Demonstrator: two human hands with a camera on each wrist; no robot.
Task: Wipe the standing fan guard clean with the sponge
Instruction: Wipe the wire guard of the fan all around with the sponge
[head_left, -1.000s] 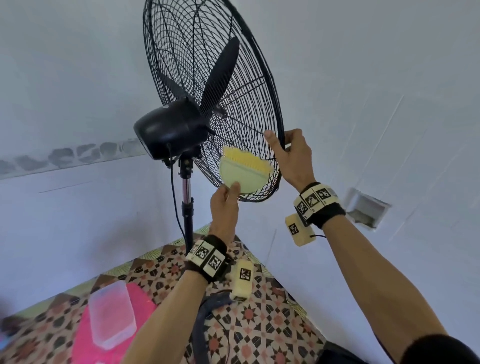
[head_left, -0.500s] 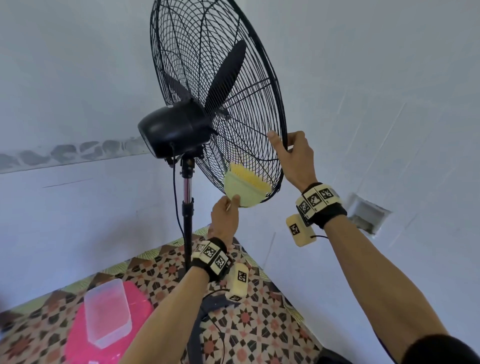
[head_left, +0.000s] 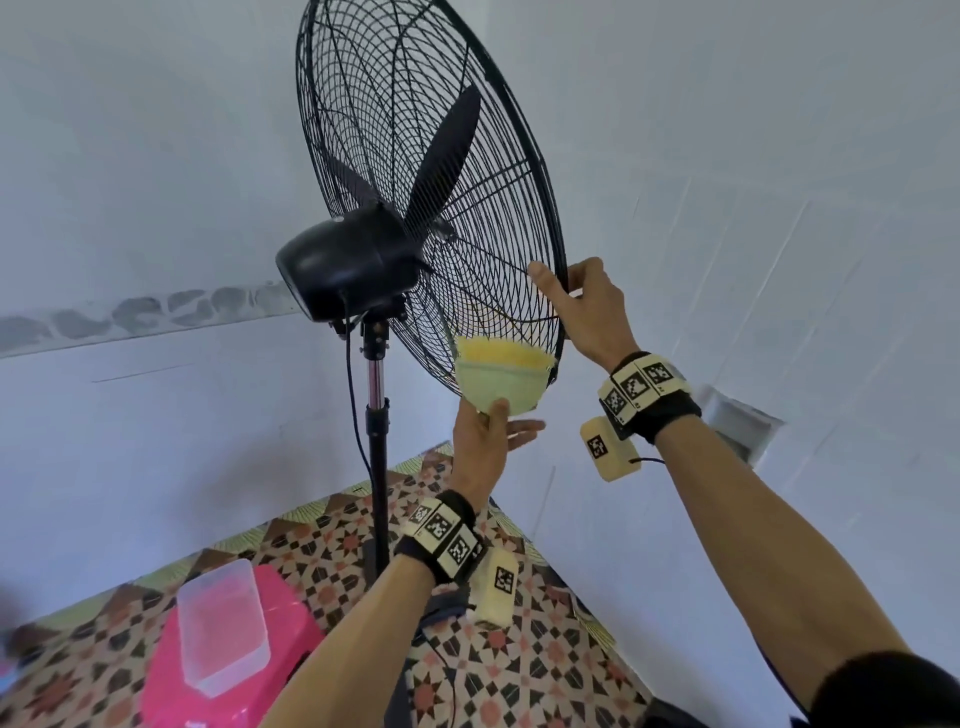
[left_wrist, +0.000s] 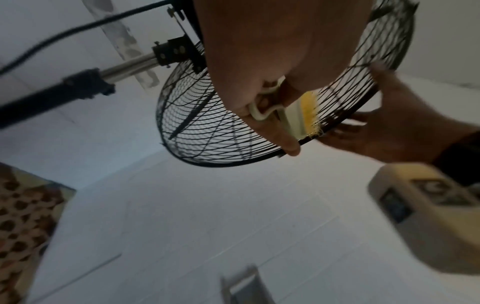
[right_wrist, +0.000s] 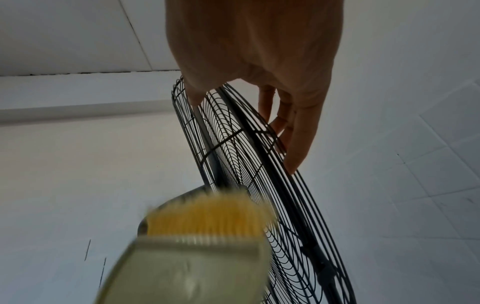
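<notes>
A black wire fan guard (head_left: 415, 130) stands on a pole, tilted, seen from behind. My left hand (head_left: 511, 423) grips the handle of the sponge (head_left: 501, 387), a pale green scrubber with yellow bristles. The bristles press against the lowest part of the rear guard, near the rim. My right hand (head_left: 571, 291) pinches the guard's rim just above, thumb on the rear wires and fingers round the front. In the left wrist view my fingers curl through the sponge's handle loop (left_wrist: 262, 111) under the guard (left_wrist: 207, 127). The right wrist view shows the right hand's fingers (right_wrist: 293, 144) on the rim (right_wrist: 259, 154) and the blurred sponge (right_wrist: 197, 257) below.
The black motor housing (head_left: 343, 270) and pole (head_left: 376, 457) stand left of my hands, with a cord hanging down. On the patterned floor below sits a pink stool (head_left: 171, 670) carrying a clear plastic box (head_left: 223, 634). White walls close in behind and to the right, with a wall box (head_left: 737, 426).
The left hand has slid the sponge down the rear guard to its bottom edge. The right hand has kept its hold on the rim.
</notes>
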